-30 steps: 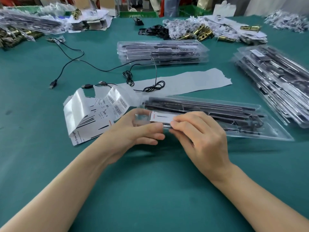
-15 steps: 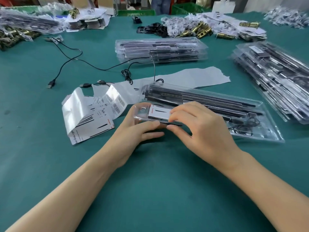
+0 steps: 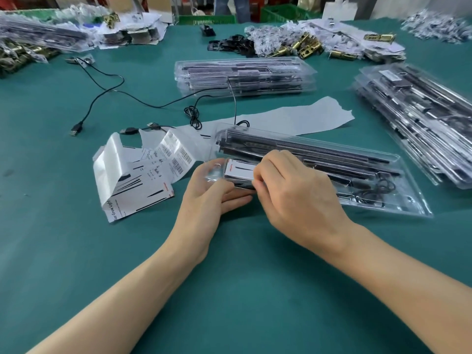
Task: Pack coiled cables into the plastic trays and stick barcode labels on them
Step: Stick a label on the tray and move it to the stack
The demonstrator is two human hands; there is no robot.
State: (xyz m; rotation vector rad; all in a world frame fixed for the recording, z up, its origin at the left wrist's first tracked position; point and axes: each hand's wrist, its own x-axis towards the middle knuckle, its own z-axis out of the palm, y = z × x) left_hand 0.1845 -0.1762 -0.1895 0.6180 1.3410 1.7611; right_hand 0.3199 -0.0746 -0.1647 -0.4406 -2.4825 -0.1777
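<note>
Handling: the tray (image 3: 357, 175) is judged light, thin and springy. It is likely to flex if lifted by 1 corner and is slick under the fingers, so both long edges near the end are the safest hold. The label (image 3: 240, 169) is limp and should be pressed flat from its middle outward.

Position: the tray lies slantwise on the green table (image 3: 229, 277), just right of the label sheet (image 3: 143, 175).

Hands: my left hand (image 3: 207, 198) holds the tray's left end, thumb above and fingers beneath. My right hand (image 3: 296, 192) has its fingers curled onto the label's right end; its thumb is hidden.

Appearance: clear plastic, with long black bars (image 3: 293, 149) inside and a coiled cable (image 3: 378, 190) at the right end. The label is white with a red mark.
</note>
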